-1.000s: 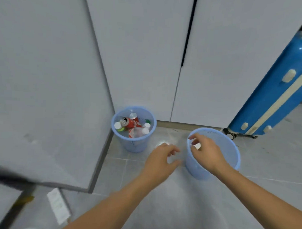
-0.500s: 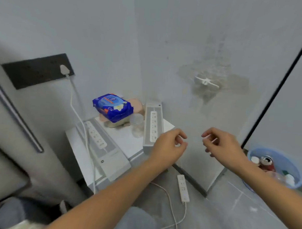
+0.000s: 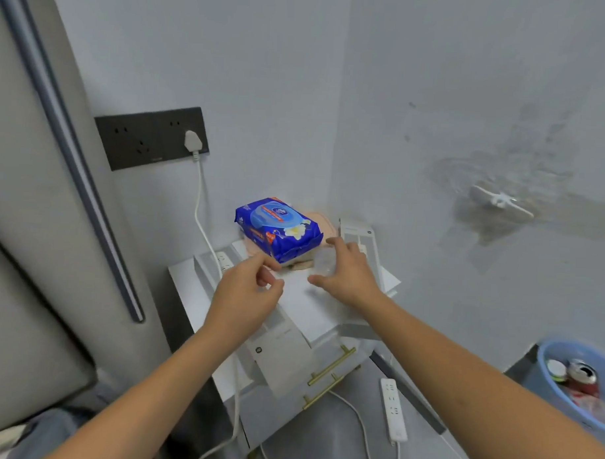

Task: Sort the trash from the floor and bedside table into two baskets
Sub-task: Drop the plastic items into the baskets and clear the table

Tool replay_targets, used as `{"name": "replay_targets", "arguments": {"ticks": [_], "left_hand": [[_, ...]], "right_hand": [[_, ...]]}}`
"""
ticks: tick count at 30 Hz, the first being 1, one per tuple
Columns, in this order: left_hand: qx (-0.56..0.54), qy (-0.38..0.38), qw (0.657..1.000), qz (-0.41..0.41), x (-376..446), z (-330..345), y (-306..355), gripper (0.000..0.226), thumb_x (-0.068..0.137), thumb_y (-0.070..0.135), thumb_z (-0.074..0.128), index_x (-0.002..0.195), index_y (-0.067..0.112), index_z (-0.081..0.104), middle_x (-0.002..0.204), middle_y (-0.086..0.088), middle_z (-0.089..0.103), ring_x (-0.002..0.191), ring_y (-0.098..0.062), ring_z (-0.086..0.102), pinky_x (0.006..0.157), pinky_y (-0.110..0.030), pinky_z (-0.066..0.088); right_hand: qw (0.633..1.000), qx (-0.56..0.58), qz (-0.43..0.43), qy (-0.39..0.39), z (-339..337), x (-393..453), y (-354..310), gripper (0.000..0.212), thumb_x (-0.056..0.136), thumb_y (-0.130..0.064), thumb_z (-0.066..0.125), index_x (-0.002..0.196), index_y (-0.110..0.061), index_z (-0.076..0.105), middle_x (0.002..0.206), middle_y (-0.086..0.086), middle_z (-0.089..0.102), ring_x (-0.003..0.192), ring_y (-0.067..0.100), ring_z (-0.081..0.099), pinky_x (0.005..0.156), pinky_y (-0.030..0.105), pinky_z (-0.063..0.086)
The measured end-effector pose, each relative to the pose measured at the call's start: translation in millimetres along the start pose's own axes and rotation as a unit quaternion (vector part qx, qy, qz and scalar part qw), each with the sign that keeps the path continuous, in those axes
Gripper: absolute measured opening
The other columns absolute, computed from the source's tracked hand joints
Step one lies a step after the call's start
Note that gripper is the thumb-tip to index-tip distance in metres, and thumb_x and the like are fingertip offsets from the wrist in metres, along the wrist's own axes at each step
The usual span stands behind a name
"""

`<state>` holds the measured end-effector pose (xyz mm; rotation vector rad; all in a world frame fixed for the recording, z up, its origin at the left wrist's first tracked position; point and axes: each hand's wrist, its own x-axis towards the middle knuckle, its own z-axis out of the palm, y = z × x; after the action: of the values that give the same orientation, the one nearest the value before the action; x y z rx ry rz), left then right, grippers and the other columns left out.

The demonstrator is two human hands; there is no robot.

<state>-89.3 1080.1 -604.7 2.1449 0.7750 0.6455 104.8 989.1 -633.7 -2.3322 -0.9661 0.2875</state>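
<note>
Over at the bedside table (image 3: 203, 294) now, swung away from the baskets of a second ago; only one blue basket (image 3: 546, 382) left at the far right edge, cans inside. Means floor pass done, tabletop next. Right hand (image 3: 347, 275) spread wide around a clear plastic cup (image 3: 324, 262) beside the blue wipes pack (image 3: 279, 228), not yet clamped. Left hand (image 3: 247, 296) hovering, fingers loosely curled, empty.

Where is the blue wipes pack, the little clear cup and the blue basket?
blue wipes pack (image 3: 277, 228): head view, on its top face.
clear cup (image 3: 324, 261): head view, on its side wall by the right hand.
blue basket (image 3: 543, 351): head view, on its near rim.
</note>
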Motion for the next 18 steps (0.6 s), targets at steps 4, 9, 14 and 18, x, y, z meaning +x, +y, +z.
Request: {"name": "replay_targets", "arguments": {"ticks": [4,9,14,18], "left_hand": [[0.063,-0.042,0.997,0.007,3,-5,-22,0.026,0.091,0.029,0.069,0.113,0.037,0.06,0.098,0.012,0.065,0.095,-0.009,0.062,0.081,-0.021,0.052],[0.243,-0.322,0.912,0.079,11,-12,-32,0.082,0.081,0.016,0.072,0.147,0.046,0.034,0.15,0.015,0.036,0.143,-0.01,0.028,0.115,-0.033,0.036],[0.462,-0.459,0.742,0.162,6,8,-26,0.112,0.085,0.007,0.071,0.158,0.049,-0.001,0.17,0.011,-0.006,0.157,-0.019,-0.008,0.127,-0.044,0.013],[0.454,-0.374,0.753,0.296,6,20,-22,0.088,0.085,0.014,0.07,0.154,0.038,0.021,0.156,0.008,0.028,0.148,-0.018,0.024,0.123,-0.035,0.027]], "right_hand": [[0.999,-0.014,0.003,0.036,25,12,11,0.074,0.082,-0.041,0.082,0.142,-0.032,0.042,0.138,0.004,0.05,0.124,0.028,0.057,0.099,0.043,0.054],[0.995,0.053,-0.022,0.083,20,-16,18,0.067,0.082,-0.042,0.081,0.139,-0.032,0.047,0.128,-0.004,0.053,0.114,0.014,0.055,0.091,0.028,0.047],[0.985,0.118,-0.054,0.111,-14,-68,39,0.062,0.078,-0.044,0.083,0.129,-0.037,0.05,0.126,-0.013,0.056,0.112,0.007,0.054,0.092,0.029,0.048],[0.972,0.204,-0.031,0.113,-44,-90,57,0.061,0.073,-0.047,0.085,0.123,-0.044,0.052,0.121,-0.018,0.059,0.112,0.012,0.06,0.094,0.043,0.057]]}}
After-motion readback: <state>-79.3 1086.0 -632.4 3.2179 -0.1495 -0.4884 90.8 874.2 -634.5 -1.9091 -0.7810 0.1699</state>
